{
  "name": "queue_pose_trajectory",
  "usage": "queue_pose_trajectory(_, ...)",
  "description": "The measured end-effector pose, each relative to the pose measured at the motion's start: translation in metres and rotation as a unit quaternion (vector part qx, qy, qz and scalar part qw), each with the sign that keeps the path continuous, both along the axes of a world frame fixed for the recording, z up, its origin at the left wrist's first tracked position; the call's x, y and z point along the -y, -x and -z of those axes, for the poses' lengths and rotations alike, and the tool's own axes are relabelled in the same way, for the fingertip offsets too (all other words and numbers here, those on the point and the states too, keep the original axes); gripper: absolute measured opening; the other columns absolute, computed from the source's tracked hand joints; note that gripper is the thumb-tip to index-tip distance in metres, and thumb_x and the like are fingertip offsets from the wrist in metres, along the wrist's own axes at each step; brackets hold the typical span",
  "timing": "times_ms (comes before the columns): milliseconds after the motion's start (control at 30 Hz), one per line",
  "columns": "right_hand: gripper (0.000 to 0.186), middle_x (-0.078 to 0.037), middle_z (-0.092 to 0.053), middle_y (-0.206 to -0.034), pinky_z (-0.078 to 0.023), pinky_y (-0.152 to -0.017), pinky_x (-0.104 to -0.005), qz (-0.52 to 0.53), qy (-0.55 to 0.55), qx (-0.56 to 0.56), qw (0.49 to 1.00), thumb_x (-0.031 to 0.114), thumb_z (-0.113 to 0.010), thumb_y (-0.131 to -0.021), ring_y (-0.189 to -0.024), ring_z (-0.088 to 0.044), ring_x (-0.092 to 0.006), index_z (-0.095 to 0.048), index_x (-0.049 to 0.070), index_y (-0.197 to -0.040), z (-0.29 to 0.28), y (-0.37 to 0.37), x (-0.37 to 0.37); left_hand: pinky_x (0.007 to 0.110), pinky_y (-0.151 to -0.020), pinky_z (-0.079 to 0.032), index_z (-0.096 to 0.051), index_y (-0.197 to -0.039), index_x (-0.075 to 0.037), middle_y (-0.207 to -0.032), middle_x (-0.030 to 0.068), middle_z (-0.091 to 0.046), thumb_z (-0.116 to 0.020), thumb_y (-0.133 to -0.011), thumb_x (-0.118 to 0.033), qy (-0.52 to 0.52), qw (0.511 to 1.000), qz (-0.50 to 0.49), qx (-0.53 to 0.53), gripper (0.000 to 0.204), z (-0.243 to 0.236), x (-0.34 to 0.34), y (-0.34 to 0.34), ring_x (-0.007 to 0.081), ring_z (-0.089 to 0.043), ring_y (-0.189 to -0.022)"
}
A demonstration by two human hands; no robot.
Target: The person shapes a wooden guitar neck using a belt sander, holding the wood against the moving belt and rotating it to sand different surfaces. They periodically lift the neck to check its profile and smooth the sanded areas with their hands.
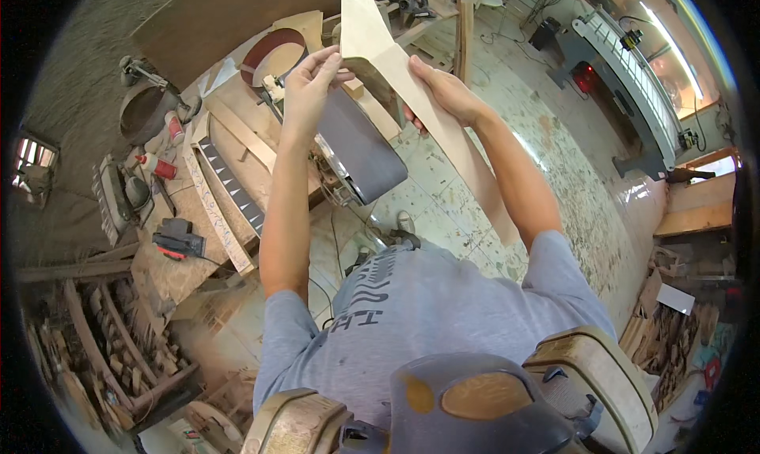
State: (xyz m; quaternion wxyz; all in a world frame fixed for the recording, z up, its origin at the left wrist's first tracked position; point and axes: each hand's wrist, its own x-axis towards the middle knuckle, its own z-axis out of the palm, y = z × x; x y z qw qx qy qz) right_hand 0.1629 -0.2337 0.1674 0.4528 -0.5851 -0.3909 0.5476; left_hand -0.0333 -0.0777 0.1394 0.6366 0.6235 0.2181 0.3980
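Note:
A long, pale curved wooden piece [443,121] hangs in the air in front of me, running from the top of the view down beside my right forearm. My right hand [447,94] grips its middle, thumb on the near face and fingertips showing past the opposite edge. At its left edge, my left hand [313,90] is closed, thumb and fingers pinched against the wood. Below my left hand lies the belt sander [360,141], its wide dark belt facing up. The wood is above and to the right of that belt.
Left of the sander, a workbench [170,284] carries curved wood strips [214,208], a red-and-white bottle [157,166] and a black power tool [178,239]. A round wooden ring [273,54] stands behind. Wood scraps fill a rack [119,351] at lower left. A large machine [625,90] stands far right.

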Motion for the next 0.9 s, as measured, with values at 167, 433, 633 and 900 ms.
queue_pose_trajectory(167, 0.066, -0.009, -0.064, -0.074, -0.054, -0.052, -0.0376, 0.063, 0.030, -0.008, 0.998, 0.066, -0.031, -0.104, -0.057, -0.062, -0.0188, -0.058, 0.006, -0.109, -0.002, 0.000, -0.002, 0.030, -0.092, -0.054, -0.061, -0.132, 0.002, -0.115, 0.0139, -0.073, -0.062, -0.103, -0.028, 0.016, 1.000, 0.021, -0.011, 0.042, 0.001, 0.004, 0.005, 0.0159, -0.071, -0.097)
queue_pose_trajectory(433, 0.071, -0.008, -0.064, -0.076, -0.056, -0.058, -0.0387, 0.076, 0.003, -0.071, 0.995, 0.069, -0.031, -0.103, -0.062, -0.062, -0.0183, -0.056, 0.006, -0.121, 0.007, -0.007, -0.001, 0.029, -0.092, -0.054, -0.062, -0.129, 0.005, -0.114, 0.0145, -0.072, -0.066, -0.100, -0.026, 0.018, 0.999, 0.039, -0.022, 0.043, 0.001, 0.010, 0.004, 0.0159, -0.071, -0.095)
queue_pose_trajectory(633, 0.074, -0.008, -0.064, -0.078, -0.057, -0.060, -0.0393, 0.108, -0.012, -0.062, 0.992, 0.071, -0.031, -0.101, -0.064, -0.063, -0.0187, -0.057, 0.005, -0.121, 0.010, -0.009, -0.004, 0.032, -0.093, -0.054, -0.062, -0.131, 0.001, -0.115, 0.0108, -0.073, -0.062, -0.102, -0.027, -0.027, 0.997, 0.047, -0.054, 0.041, 0.007, 0.008, 0.003, 0.0165, -0.071, -0.098)
queue_pose_trajectory(900, 0.064, -0.015, -0.067, -0.084, -0.060, -0.063, -0.0460, 0.116, -0.019, -0.142, 0.983, 0.063, -0.036, -0.103, -0.069, -0.068, -0.0252, -0.058, 0.005, -0.116, 0.016, -0.025, -0.006, 0.028, -0.090, -0.052, -0.064, -0.127, 0.004, -0.111, 0.0124, -0.073, -0.067, -0.098, -0.031, -0.025, 0.994, 0.085, -0.069, 0.046, 0.015, 0.025, -0.010, 0.0154, -0.069, -0.096)
